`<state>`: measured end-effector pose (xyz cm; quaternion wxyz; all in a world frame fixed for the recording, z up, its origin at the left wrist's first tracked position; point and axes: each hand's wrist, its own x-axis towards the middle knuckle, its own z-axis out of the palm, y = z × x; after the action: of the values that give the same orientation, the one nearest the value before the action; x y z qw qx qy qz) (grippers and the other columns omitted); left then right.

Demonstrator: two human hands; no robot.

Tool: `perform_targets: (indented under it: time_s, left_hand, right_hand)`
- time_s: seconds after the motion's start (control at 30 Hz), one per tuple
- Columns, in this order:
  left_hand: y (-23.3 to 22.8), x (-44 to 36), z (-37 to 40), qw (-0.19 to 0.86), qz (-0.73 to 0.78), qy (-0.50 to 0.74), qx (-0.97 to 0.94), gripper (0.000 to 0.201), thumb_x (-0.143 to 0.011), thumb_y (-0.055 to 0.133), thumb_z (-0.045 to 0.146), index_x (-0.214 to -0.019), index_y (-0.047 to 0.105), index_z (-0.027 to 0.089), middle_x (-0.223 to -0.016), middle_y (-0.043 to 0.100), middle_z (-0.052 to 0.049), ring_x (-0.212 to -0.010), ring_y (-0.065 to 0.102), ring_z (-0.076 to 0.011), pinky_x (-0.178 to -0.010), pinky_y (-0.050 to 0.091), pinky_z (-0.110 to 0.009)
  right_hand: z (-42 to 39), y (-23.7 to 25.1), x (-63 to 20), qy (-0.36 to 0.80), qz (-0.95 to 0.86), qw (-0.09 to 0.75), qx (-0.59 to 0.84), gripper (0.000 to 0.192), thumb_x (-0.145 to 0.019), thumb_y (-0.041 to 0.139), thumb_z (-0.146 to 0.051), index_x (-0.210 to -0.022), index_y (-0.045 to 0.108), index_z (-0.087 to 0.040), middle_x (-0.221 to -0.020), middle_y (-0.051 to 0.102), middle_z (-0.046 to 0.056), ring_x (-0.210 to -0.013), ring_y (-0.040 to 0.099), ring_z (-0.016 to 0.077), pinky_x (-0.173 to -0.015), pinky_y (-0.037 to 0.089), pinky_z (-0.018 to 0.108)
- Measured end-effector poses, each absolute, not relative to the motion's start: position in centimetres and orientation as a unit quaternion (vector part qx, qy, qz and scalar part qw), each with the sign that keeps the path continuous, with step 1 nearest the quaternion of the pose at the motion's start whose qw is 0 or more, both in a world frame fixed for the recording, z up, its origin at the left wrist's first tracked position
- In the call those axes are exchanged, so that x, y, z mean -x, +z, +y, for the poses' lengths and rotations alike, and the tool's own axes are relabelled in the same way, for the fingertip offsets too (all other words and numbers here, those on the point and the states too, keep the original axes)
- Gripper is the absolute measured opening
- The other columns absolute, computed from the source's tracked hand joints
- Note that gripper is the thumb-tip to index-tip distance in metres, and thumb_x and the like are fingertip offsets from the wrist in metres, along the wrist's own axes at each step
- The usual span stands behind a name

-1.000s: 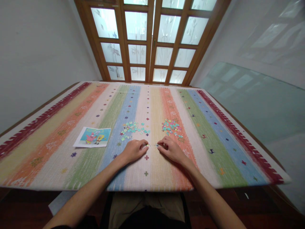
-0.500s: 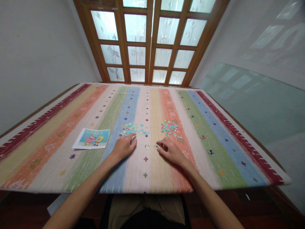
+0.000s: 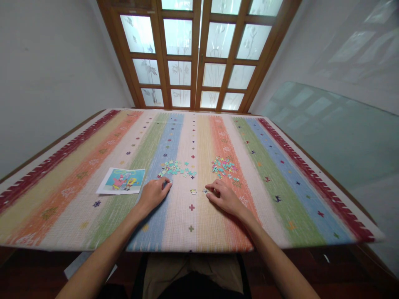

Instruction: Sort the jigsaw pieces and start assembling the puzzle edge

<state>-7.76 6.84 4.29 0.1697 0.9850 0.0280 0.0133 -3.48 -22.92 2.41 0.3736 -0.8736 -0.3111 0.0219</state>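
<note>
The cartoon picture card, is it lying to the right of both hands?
No, the cartoon picture card lies left of the left hand.

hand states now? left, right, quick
Left hand: fingers curled, tips at the near edge of the teal puzzle-piece pile; whether it grips a piece cannot be told.
Right hand: fingertips on a loose puzzle piece on the mat; grip unclear.

Between your left hand (image 3: 153, 194) and right hand (image 3: 223, 197) the surface (image 3: 289, 187) lies open, save two loose pieces (image 3: 193, 191), perhaps three. Ahead, the teal pile (image 3: 176, 168) and mixed pile (image 3: 224, 166) block a low sweep. The picture card (image 3: 121, 181) sits just left.
</note>
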Motion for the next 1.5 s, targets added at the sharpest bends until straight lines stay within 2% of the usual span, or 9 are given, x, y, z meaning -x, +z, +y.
perform_targets:
  time_s: [0.23, 0.4, 0.6, 1.13, 1.5]
  left_hand:
    - [4.0, 8.0, 6.0, 0.276, -0.021, 0.002, -0.961, 0.028, -0.089, 0.063, 0.043, -0.092, 0.072, 0.016, -0.057, 0.055, 0.002, -0.056, 0.052, -0.0164, -0.060, 0.033, -0.028]
    - [4.4, 7.8, 5.9, 0.343, -0.070, -0.035, -0.936, 0.034, -0.081, 0.067, 0.044, -0.100, 0.072, 0.016, -0.055, 0.053, 0.004, -0.053, 0.049, -0.0141, -0.058, 0.034, -0.027]
    - [4.5, 7.7, 6.1, 0.314, -0.085, -0.028, -0.945, 0.037, -0.083, 0.061, 0.034, -0.113, 0.071, 0.015, -0.057, 0.057, 0.003, -0.053, 0.051, -0.0142, -0.058, 0.036, -0.028]
    - [3.3, 8.2, 5.4, 0.254, -0.070, 0.004, -0.965, 0.031, -0.092, 0.057, 0.036, -0.110, 0.074, 0.017, -0.064, 0.062, -0.001, -0.059, 0.056, -0.0166, -0.063, 0.037, -0.028]
    - [2.9, 8.6, 4.9, 0.250, -0.049, 0.039, -0.966, 0.030, -0.093, 0.057, 0.037, -0.110, 0.075, 0.021, -0.063, 0.064, 0.000, -0.059, 0.057, -0.0160, -0.066, 0.042, -0.027]
  right_hand:
    - [-22.9, 2.5, 3.5, 0.024, -0.310, 0.373, 0.874, 0.017, -0.090, 0.062, -0.018, -0.104, 0.071, -0.017, -0.092, 0.063, 0.007, -0.087, 0.059, 0.0203, -0.079, 0.047, 0.034]
    - [-22.9, 2.6, 3.6, 0.024, -0.310, 0.372, 0.875, 0.018, -0.090, 0.062, -0.019, -0.105, 0.071, -0.016, -0.094, 0.064, 0.007, -0.089, 0.060, 0.0207, -0.080, 0.048, 0.034]
    - [-23.0, 2.6, 3.5, 0.024, -0.312, 0.373, 0.873, 0.018, -0.090, 0.062, -0.018, -0.106, 0.071, -0.017, -0.093, 0.064, 0.007, -0.087, 0.060, 0.0200, -0.079, 0.048, 0.034]
    - [-22.9, 2.3, 3.5, 0.022, -0.314, 0.378, 0.870, 0.019, -0.090, 0.062, -0.019, -0.106, 0.072, -0.017, -0.092, 0.062, 0.007, -0.085, 0.059, 0.0195, -0.079, 0.048, 0.034]
    - [-22.6, 2.0, 3.5, 0.000, -0.307, 0.386, 0.870, 0.014, -0.091, 0.060, -0.020, -0.097, 0.072, -0.018, -0.087, 0.063, 0.005, -0.081, 0.059, 0.0191, -0.077, 0.048, 0.034]
